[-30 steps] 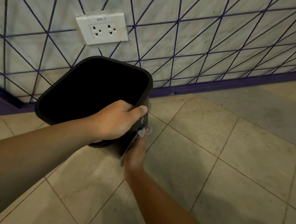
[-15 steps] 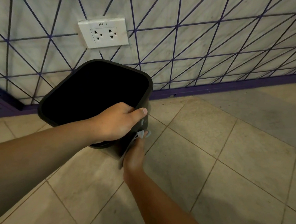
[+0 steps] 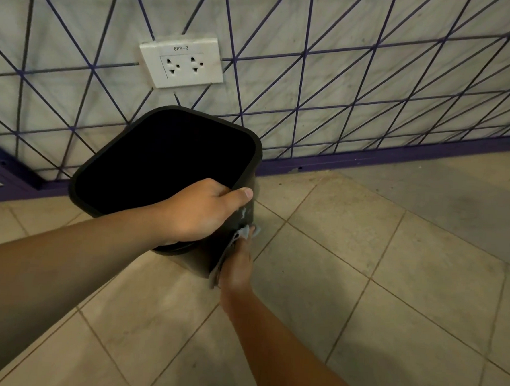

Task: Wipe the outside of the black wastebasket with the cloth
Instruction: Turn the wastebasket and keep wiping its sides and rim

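Observation:
The black wastebasket is tilted, its square mouth turned up toward me, held just above the tiled floor near the wall. My left hand grips its near rim, thumb on the outer side and fingers inside. Lower down, my right hand presses a grey-blue cloth flat against the basket's right outer wall. Most of the cloth is hidden between my palm and the wall; its edges show above and below my hand.
A white double wall socket sits on the marble-look wall above the basket. Purple diagonal lines cross the wall and a purple skirting runs along its foot. Beige floor tiles spread out to the right and toward me.
The view has shifted slightly and the basket sits a little lower in frame. My right hand with the cloth stays against the basket's side, having moved only slightly.

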Demonstrator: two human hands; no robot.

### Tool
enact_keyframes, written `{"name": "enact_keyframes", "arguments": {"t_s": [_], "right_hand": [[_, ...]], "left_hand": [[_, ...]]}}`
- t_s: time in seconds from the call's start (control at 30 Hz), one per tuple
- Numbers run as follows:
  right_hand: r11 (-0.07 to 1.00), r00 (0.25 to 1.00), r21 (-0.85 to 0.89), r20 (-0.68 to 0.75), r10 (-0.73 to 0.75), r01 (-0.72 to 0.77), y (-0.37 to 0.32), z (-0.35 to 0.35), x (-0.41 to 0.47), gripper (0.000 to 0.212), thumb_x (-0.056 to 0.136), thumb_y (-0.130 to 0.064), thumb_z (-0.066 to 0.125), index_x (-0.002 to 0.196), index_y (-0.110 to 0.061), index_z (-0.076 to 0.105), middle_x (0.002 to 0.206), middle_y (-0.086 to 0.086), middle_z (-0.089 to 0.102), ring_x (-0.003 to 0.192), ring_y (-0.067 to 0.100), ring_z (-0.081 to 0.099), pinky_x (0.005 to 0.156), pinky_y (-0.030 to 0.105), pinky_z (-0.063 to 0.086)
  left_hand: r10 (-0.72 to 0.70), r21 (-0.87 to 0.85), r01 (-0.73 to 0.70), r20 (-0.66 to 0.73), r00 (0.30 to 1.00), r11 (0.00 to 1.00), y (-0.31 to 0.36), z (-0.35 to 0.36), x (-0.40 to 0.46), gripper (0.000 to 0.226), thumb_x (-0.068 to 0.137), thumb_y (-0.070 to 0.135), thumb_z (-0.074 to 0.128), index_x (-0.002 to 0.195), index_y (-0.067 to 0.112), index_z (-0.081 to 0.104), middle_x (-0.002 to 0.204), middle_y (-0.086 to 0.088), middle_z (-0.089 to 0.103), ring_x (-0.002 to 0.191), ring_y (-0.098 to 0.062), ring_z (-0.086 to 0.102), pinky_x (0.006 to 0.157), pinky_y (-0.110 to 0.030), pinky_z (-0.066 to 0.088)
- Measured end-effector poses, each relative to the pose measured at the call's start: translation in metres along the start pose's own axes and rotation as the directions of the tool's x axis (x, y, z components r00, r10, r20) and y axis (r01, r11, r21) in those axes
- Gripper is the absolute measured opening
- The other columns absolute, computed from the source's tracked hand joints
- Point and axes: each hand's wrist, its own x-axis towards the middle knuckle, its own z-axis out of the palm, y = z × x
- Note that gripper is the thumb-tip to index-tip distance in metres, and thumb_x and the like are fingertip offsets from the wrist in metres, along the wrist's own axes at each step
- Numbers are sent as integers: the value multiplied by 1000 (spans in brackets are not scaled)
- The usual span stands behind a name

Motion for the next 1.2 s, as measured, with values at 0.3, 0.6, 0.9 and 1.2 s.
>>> {"name": "enact_keyframes", "arguments": {"t_s": [0.3, 0.6, 0.9, 1.2], "right_hand": [[995, 995, -65, -49, -82, 79, -29, -34, -46, 52, 115, -39, 27, 151, -12, 52, 138, 8, 65, 98, 3, 60, 61, 3, 53], [999, 977, 53, -212, 11, 0, -51, -42, -73, 56, 114, -44, 30, 156, -11, 48, 146, 12, 62, 111, 16, 61, 68, 15, 43], [982, 968, 118, -221, -116, 144, -81, 26, -72, 119, 68, -96, 42, 167, -33, 25, 174, 5, 29, 161, 27, 26, 131, 54, 23], [961, 916, 145, -362, -170, 236, -90, 25, -39, 88, 83, -79, 32, 164, -44, 27, 172, -6, 31, 162, 19, 22, 133, 52, 13]], "left_hand": [[-58, 75, 40, 264, 963, 996, 6, -6, -17, 59, 92, 67, 51, 100, 15, 79, 102, 1, 78, 99, -12, 73, 101, -36, 51], [-140, 114, 116, 241, 960, 987, 30, 9, -24, 38, 102, 51, 43, 128, 29, 58, 125, -1, 62, 111, -21, 61, 107, -42, 44], [27, 1, -28, 236, 971, 1000, 24, 16, -17, 47, 103, 52, 38, 115, 25, 74, 111, 2, 77, 106, -5, 71, 99, -27, 52], [10, -111, 17, 241, 970, 994, 23, 19, -8, 38, 105, 44, 41, 121, 28, 73, 115, 11, 76, 109, 4, 68, 96, -17, 48]]}}
